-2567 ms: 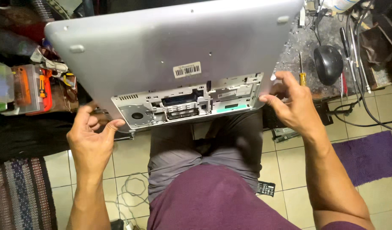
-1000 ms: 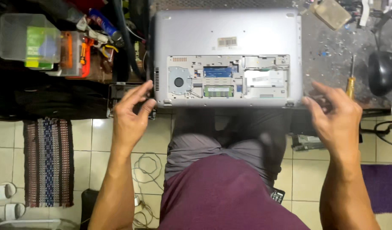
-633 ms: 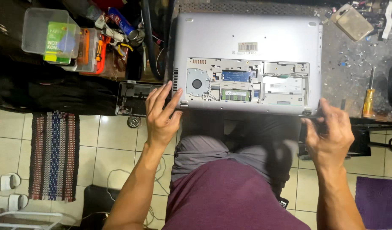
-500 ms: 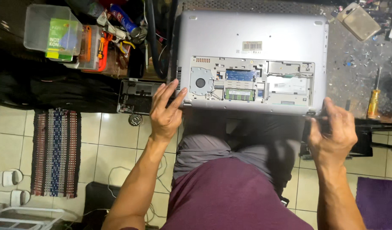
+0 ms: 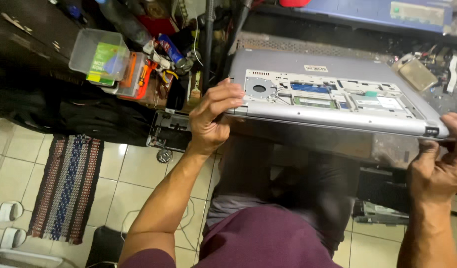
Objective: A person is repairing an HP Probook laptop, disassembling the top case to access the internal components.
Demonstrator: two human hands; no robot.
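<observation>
head view, desk: we see a dark, cluttered desk (image 5: 439, 101) along the top, speckled with small bits at the right end
head view, floor: pale tiled floor (image 5: 134, 173) below, a striped rug (image 5: 67, 186) at left, white slippers (image 5: 7, 213) at far left edge
head view, clutter: clear plastic box (image 5: 97, 54) with a green packet inside, orange-handled tools (image 5: 141, 74) beside it, a blue tube (image 5: 169, 49) near those, dark cables running up at centre top
head view, under desk: a dark open device (image 5: 169, 134) sits low beside the left wrist, we can't tell what it is
head view, person: seated, maroon shirt, dark grey trousers, lap under the desk edge
head view, laptop: silver laptop (image 5: 332, 116) upside down, bottom face up, near edge off the desk and over the lap
head view, laptop look: service cover off, open bay shows a round fan opening at left, blue and green boards in the middle, a white-labelled part at right; small sticker on the grey shell beyond
head view, left hand: left hand (image 5: 213, 119) grips the near left corner, fingers (image 5: 228, 92) curled over the top edge, thumb below
head view, right hand: right hand (image 5: 437, 164) holds the near right corner by the hinge, fingers wrapped around it, blurred
head view, fingers state: both closed on the laptop, neither spread free
</observation>
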